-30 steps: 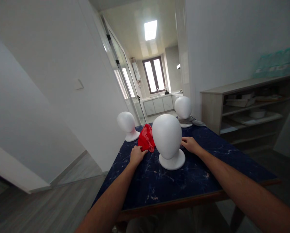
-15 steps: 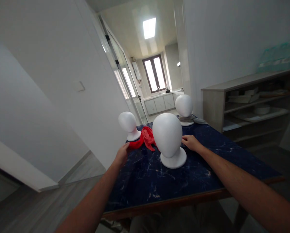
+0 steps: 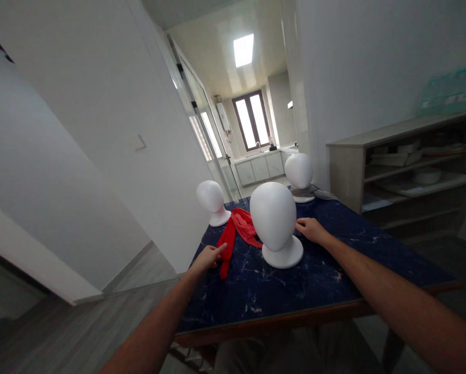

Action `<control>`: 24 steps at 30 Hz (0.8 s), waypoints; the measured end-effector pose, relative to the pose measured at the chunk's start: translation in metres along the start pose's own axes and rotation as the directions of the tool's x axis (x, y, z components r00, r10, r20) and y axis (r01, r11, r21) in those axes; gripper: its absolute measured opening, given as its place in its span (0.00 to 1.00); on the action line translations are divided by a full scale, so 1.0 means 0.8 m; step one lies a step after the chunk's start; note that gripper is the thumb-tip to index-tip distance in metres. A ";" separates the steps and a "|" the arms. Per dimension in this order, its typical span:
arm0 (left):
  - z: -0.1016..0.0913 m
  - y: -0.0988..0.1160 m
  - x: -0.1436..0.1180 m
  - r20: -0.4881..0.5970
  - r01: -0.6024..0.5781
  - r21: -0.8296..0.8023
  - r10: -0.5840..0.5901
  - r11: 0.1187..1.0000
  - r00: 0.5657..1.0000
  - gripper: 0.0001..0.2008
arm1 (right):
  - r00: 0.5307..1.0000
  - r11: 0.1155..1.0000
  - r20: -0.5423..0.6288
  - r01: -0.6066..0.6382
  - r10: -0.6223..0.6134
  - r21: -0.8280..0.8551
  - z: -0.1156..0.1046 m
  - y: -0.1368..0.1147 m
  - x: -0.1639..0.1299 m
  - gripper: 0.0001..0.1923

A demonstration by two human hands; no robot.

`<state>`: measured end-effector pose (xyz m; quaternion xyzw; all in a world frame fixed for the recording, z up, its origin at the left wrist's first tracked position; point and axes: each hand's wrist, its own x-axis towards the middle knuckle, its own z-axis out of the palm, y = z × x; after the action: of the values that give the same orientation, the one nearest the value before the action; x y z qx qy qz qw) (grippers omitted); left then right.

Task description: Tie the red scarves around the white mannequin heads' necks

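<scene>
A white foam mannequin head (image 3: 274, 215) stands upright on its round base, between my hands. Red cloth, looking like a scarf (image 3: 245, 228), lies on the table left of this head and runs out of sight behind it. My left hand (image 3: 211, 256) pinches the scarf near its left end, which trails toward me on the tabletop. Beside the right side of the head, my right hand (image 3: 311, 229) has its fingers pressed together, with a bit of red at the fingertips. What lies behind the head is hidden.
Two more white mannequin heads stand farther back, one left (image 3: 211, 200) and one right (image 3: 298, 171) with grey cloth (image 3: 322, 194) at its neck. All rest on a dark blue marbled table (image 3: 256, 306). An open shelf (image 3: 345, 171) stands right; a glass door (image 3: 201, 109) is behind.
My left hand has moved toward me and right, drawing the scarf's left end away from the left head's base. My right hand stays beside the front head. The view has shifted slightly.
</scene>
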<state>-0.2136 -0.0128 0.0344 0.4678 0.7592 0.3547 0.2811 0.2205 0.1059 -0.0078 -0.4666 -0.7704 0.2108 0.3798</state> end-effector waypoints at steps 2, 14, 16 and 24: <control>0.005 0.001 -0.004 -0.046 -0.032 0.253 0.045 0.967 0.998 0.32 | 1.000 1.000 0.010 -0.005 0.005 -0.004 0.000 0.000 0.001 0.17; 0.003 0.024 -0.001 -0.073 -0.071 0.803 0.216 0.592 0.974 0.20 | 1.000 1.000 -0.001 0.013 -0.013 0.011 0.004 0.004 0.001 0.17; 0.012 0.031 0.002 -0.052 -0.120 0.822 0.283 0.557 0.958 0.30 | 1.000 1.000 0.012 0.014 -0.015 0.003 0.004 0.004 0.002 0.17; 0.027 0.055 0.051 -0.038 -0.086 0.632 0.142 0.770 0.989 0.29 | 0.999 0.998 0.038 0.019 -0.017 -0.058 0.007 0.006 0.006 0.17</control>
<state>-0.1910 0.0442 0.0530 0.5645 0.8153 0.1170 0.0550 0.2180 0.1126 -0.0128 -0.4663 -0.7875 0.1937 0.3534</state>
